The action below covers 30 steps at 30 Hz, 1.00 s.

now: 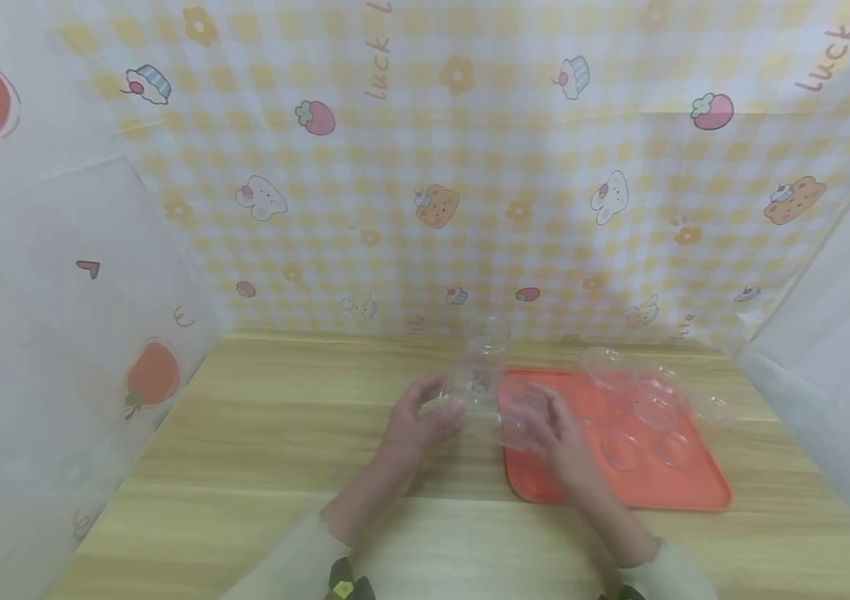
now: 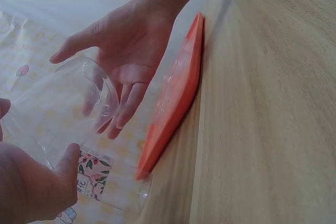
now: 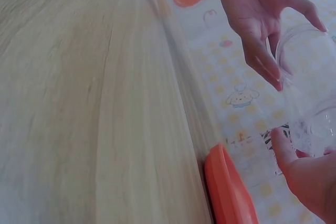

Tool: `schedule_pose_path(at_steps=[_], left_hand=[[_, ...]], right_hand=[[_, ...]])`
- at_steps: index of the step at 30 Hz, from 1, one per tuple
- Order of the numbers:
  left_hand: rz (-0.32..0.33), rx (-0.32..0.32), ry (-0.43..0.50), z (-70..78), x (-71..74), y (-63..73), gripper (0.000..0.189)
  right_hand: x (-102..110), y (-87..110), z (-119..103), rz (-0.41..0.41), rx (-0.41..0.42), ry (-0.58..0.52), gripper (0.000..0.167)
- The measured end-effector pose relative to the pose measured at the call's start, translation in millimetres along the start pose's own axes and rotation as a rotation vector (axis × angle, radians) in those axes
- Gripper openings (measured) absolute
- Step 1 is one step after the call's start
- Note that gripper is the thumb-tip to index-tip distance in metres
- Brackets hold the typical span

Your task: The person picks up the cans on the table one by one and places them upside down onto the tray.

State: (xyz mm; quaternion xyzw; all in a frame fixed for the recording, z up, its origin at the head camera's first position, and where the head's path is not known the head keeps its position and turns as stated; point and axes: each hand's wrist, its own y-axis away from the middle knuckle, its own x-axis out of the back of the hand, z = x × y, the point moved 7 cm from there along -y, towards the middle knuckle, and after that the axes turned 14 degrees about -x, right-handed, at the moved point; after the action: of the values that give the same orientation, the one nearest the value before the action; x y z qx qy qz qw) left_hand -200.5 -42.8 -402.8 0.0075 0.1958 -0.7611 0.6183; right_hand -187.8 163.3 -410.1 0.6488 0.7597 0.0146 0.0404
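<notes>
In the head view my left hand (image 1: 425, 421) and right hand (image 1: 556, 433) face each other over the table, slightly blurred. Between them a clear plastic cup (image 2: 58, 103) is tilted on its side. My left fingers (image 3: 262, 66) and thumb grip one end of it. At the other end my right hand's thumb and fingers (image 2: 134, 100) curve around the cup; their contact is partly lost in the see-through plastic. Just behind the hands stands a tall clear cup (image 1: 487, 342) with a floral label (image 2: 94, 174).
An orange-red tray (image 1: 620, 498) lies at right, partly under my right hand. Several clear round pieces, such as this ring (image 1: 622, 451), rest on it. Another clear round piece (image 1: 715, 410) overlaps its right edge. A checkered cloth (image 1: 470, 167) hangs behind the wooden table (image 1: 260, 433).
</notes>
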Motion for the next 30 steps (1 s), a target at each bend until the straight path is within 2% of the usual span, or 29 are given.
schedule_pose_path(at_steps=[6, 17, 30], left_hand=[[-0.016, 0.009, -0.007, -0.5, -2.1, -1.1, 0.069], [-0.099, 0.022, -0.027, 0.5, 1.0, -2.9, 0.074], [-0.106, -0.010, -0.129, 1.4, 13.4, -9.0, 0.068]], right_hand=[[-2.7, -2.6, 1.0, -0.027, 0.038, -0.030, 0.039], [0.9, -1.3, 2.5, -0.088, 0.135, -0.077, 0.034], [11.1, -0.2, 2.1, -0.018, 0.092, -0.009, 0.040]])
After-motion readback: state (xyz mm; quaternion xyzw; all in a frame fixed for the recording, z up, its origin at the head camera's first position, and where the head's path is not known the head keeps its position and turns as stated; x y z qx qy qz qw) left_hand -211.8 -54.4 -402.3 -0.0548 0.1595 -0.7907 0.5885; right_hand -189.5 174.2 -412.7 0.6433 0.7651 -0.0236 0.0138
